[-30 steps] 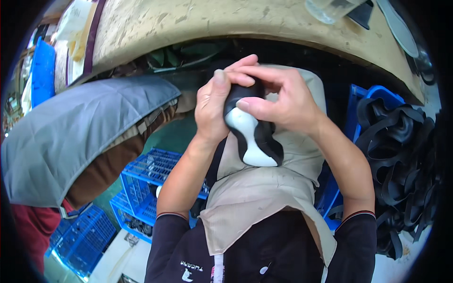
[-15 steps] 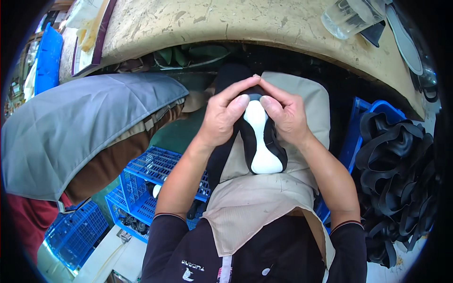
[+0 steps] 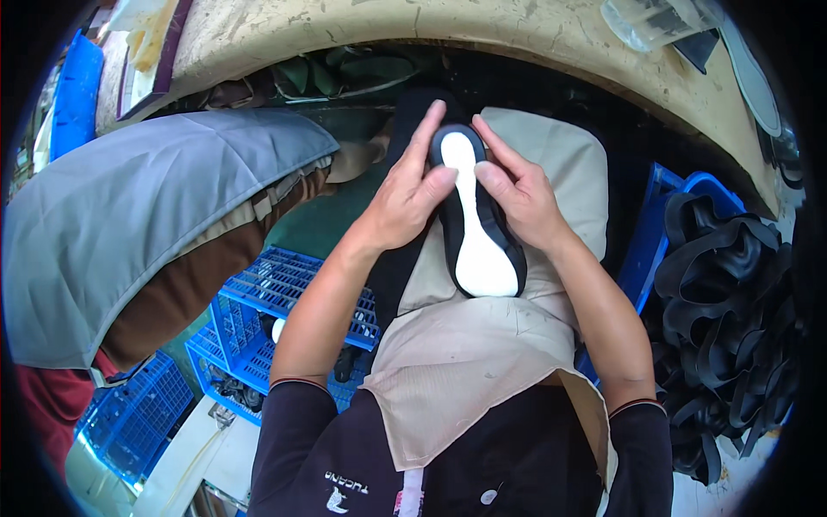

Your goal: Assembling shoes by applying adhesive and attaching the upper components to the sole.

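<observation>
A black shoe upper (image 3: pixel 519 250) lies bottom up across my lap, a long white sole-shaped bottom (image 3: pixel 485 267) showing inside its dark edge. Its wide end points toward me and its narrow, rounded end is farther off. My left hand (image 3: pixel 407 195) is along the left side of the narrow end, index finger stretched out and thumb against the edge. Opposite it, my right hand (image 3: pixel 522 191) has its fingers extended and its thumb over the dark rim. Both hands are open; their lower fingers are partly hidden. Beneath the shoe is a beige apron (image 3: pixel 465 370).
A worn workbench (image 3: pixel 413 21) curves across the far side, bearing a clear plastic cup (image 3: pixel 642 24). At right, a blue crate (image 3: pixel 648 246) stands by a heap of black strips (image 3: pixel 732 302). Left are another person's grey-covered lap (image 3: pixel 155 198) and a blue plastic rack (image 3: pixel 289 289).
My fingertips, which met beyond the narrow end, have parted, and the hands have spread apart. More of the shoe's narrow end shows. The view has shifted slightly.
</observation>
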`<state>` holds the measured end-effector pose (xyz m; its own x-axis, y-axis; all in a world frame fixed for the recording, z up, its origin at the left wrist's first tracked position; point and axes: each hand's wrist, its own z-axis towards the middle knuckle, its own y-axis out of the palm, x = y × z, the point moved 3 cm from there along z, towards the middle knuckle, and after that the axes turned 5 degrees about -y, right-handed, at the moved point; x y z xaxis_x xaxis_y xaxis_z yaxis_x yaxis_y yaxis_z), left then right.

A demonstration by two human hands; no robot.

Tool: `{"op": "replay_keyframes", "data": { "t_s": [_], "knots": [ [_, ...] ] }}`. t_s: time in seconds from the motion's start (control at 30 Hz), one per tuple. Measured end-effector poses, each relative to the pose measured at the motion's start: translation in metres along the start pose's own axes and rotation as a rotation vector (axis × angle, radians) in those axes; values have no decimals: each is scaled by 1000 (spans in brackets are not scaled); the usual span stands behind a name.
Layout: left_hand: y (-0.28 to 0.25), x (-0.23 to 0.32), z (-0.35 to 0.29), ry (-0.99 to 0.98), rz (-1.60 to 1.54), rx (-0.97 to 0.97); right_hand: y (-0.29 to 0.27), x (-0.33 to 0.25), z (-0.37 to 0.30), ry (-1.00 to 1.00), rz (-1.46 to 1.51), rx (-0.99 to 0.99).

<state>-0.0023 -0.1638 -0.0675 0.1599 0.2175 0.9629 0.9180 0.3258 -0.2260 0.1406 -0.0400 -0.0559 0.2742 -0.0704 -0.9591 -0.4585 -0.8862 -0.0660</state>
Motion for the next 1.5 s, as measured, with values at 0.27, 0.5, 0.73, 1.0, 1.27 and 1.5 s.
{"op": "replay_keyframes", "data": {
  "t_s": [0.27,0.5,0.73,1.0,1.27,1.5],
  "knots": [
    [7,-29,-8,-148,136,-99,8,34,-11,4,-108,-66],
    [2,-33,-13,-223,191,-173,5,43,-24,146,28,-211],
    [-13,-52,-16,-206,87,-125,16,66,-37,335,205,-145],
    [-22,-51,-3,-295,-141,-68,20,29,-27,261,-119,-60],
    [-43,5,19,-72,-764,305,-40,-25,-43,168,-58,99],
    [-63,-43,2,-434,-1042,403,-24,-47,-16,-85,-460,136]
  ]
}}
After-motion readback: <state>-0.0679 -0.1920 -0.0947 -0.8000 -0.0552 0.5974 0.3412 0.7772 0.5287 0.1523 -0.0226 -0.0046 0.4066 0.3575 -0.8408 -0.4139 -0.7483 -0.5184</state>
